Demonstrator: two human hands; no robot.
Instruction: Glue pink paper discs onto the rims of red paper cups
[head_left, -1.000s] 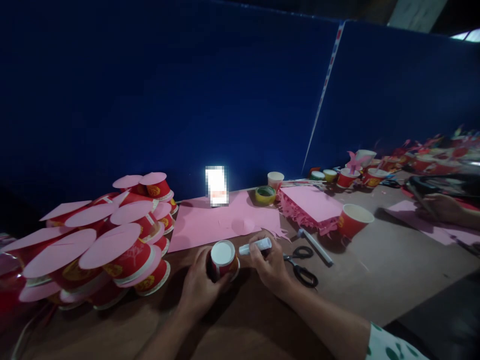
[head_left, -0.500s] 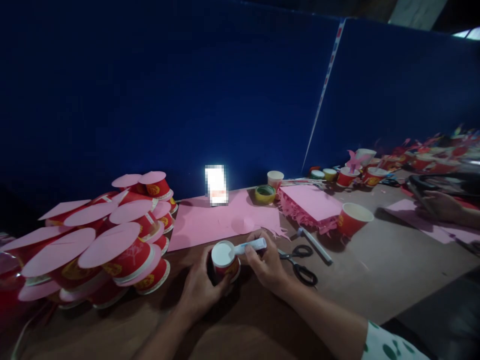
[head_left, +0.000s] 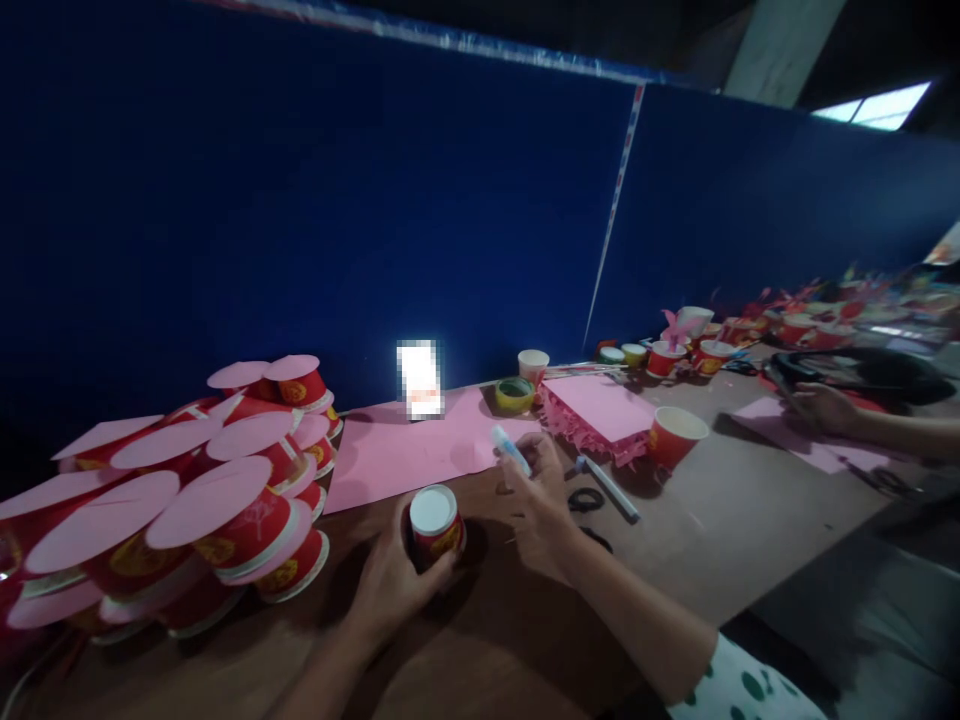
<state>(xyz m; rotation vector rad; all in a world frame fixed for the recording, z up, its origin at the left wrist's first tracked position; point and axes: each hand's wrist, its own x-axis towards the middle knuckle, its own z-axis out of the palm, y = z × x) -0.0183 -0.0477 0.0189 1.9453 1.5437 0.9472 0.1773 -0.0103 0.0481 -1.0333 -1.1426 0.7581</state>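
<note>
My left hand is wrapped round a red paper cup with gold print, which stands upside down on the table with its white base facing up. To the right and a little higher, my right hand pinches a glue stick that points up and left, apart from the cup. Under and behind the glue stick lies a large pink paper sheet. Black-handled scissors lie beside my right hand, partly hidden by it.
Left stand piled red cups with pink paper discs. At the back are a bright pixelated rectangle and a tape roll. Right are pink paper, a grey stick-like tool, a cup and another person's hand.
The glue stick has lifted off the cup's base and moved up and right with my right hand, tilting upward. My left hand keeps its hold on the cup. The view has shifted slightly.
</note>
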